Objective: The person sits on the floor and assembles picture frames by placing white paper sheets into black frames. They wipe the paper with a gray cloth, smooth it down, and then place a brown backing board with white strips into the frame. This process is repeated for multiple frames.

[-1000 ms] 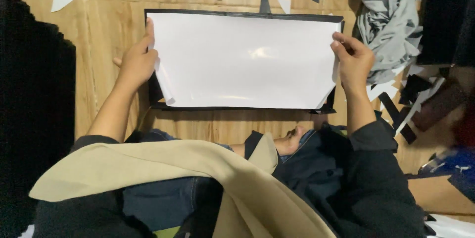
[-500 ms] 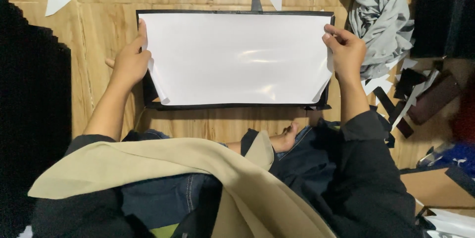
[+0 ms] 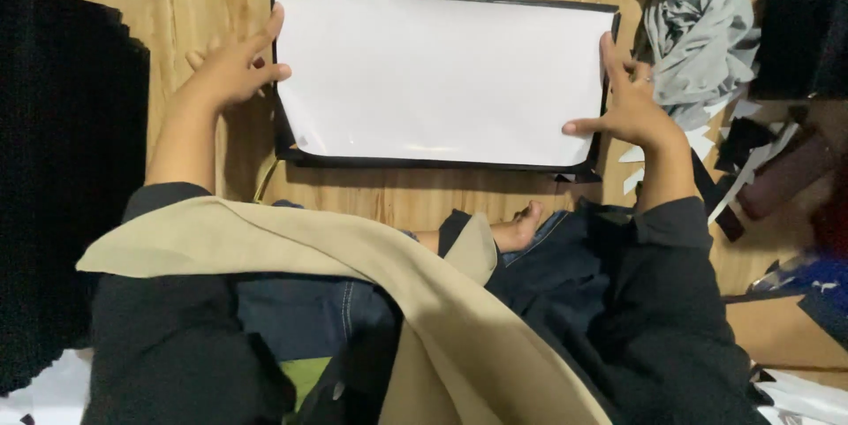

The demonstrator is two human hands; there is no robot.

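The black board [image 3: 291,153] lies mostly hidden under the white sheet [image 3: 442,76]; only its edges show. The grey cloth [image 3: 698,27] at far right runs off the top edge.

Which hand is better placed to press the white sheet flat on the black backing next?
Probably the right hand: its thumb already lies on the white sheet near the lower corner. The left hand only touches the sheet's left edge with fingertips, mostly over the floor.

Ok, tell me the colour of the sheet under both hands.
White sheet, lying on a black backing; only the head view shows it.
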